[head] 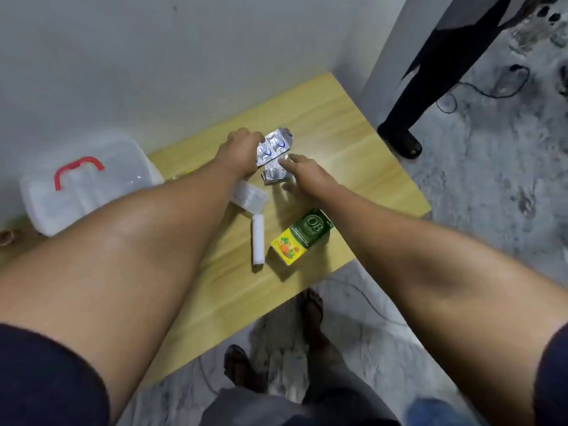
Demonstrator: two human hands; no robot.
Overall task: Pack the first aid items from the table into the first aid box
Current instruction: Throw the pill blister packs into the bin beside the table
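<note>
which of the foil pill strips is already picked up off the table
The blue-printed strip, gripped in the left hand. The plain crumpled foil strip below it lies on the table, under the right hand's fingers.

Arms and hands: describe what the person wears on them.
Both arms are bare from short dark navy sleeves down. The left hand and the right hand are ungloved; no watch, bracelet or ring is visible on either.

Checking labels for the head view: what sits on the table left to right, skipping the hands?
First aid box with red handle → white packet → white bandage roll → green and yellow carton. Blister strips left out: they overlap each other and the hands.
</note>
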